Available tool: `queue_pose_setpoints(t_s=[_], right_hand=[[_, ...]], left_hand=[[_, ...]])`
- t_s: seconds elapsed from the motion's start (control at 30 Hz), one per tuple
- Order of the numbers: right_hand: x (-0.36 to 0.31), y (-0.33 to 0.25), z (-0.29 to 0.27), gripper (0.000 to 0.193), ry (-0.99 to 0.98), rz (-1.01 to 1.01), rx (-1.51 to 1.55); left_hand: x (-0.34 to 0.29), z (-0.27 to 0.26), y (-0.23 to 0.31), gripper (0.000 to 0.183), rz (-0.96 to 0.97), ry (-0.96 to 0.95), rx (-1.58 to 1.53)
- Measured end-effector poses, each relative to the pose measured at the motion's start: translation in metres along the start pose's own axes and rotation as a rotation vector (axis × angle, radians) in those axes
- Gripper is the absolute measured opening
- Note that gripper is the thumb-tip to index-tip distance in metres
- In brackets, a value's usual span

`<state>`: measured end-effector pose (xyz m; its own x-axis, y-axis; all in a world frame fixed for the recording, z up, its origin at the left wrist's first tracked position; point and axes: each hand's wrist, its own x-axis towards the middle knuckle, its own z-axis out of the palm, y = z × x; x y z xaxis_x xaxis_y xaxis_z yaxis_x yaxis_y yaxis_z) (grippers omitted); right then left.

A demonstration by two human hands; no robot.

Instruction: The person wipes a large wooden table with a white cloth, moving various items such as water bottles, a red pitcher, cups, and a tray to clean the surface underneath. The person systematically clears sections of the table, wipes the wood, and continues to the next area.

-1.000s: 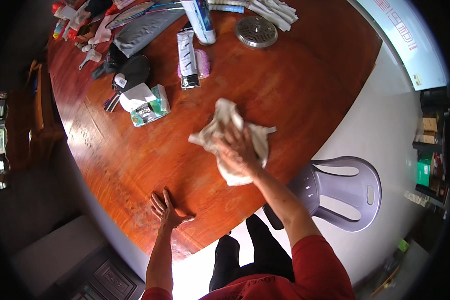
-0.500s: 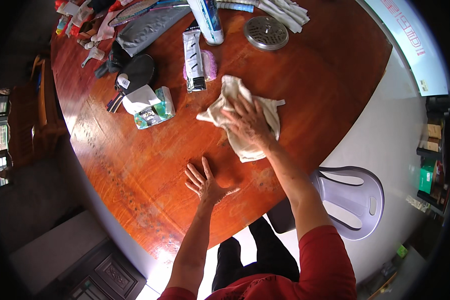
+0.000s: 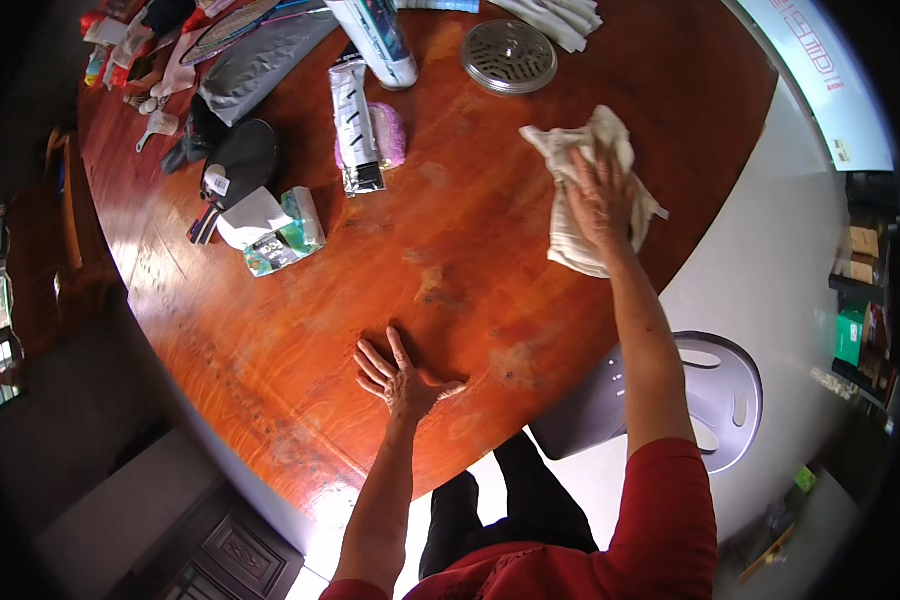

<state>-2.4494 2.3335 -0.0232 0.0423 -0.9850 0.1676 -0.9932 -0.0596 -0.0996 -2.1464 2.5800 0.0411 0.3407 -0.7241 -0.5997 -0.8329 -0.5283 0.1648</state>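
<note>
A cream cloth (image 3: 576, 235) lies crumpled on the glossy red-brown wooden table (image 3: 440, 230), toward its right side. My right hand (image 3: 602, 198) rests flat on top of it, fingers stretched out and pressing down; the palm hides part of the cloth. Nearer to me, my left hand (image 3: 402, 385) is braced on the bare wood with its fingers spread, holding nothing. Pale worn patches mark the wood between the two hands.
Left of centre are a tissue pack (image 3: 288, 238) and a black table tennis paddle (image 3: 245, 160). Farther back stand a tall tube (image 3: 375, 45), a packaged item (image 3: 355, 125) on a pink sponge and a round metal lid (image 3: 510, 58). A grey plastic chair (image 3: 735, 400) sits at the right edge.
My right hand has slid the cloth to the right and farther away across the table. My left hand stays planted on the wood. The view has shifted slightly.
</note>
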Motion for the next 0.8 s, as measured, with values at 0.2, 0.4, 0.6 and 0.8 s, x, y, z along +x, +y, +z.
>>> queue_pose_setpoints(t_s=[0.2, 0.4, 0.6, 0.8], right_hand=[[-0.055, 0.081, -0.012, 0.059, -0.075, 0.263, -0.131], [-0.110, 0.039, -0.035, 0.061, -0.103, 0.313, -0.133], [-0.182, -0.029, -0.058, 0.061, -0.065, 0.160, 0.052], [-0.257, -0.114, -0.062, 0.061, -0.023, -0.007, 0.264]], left_hand=[[0.002, 0.007, -0.004, 0.160, 0.018, 0.036, 0.053], [0.004, 0.011, -0.004, 0.161, 0.007, 0.056, 0.048], [0.009, 0.019, -0.008, 0.161, 0.002, 0.070, 0.075], [0.016, 0.021, -0.034, 0.148, 0.064, 0.074, 0.003]])
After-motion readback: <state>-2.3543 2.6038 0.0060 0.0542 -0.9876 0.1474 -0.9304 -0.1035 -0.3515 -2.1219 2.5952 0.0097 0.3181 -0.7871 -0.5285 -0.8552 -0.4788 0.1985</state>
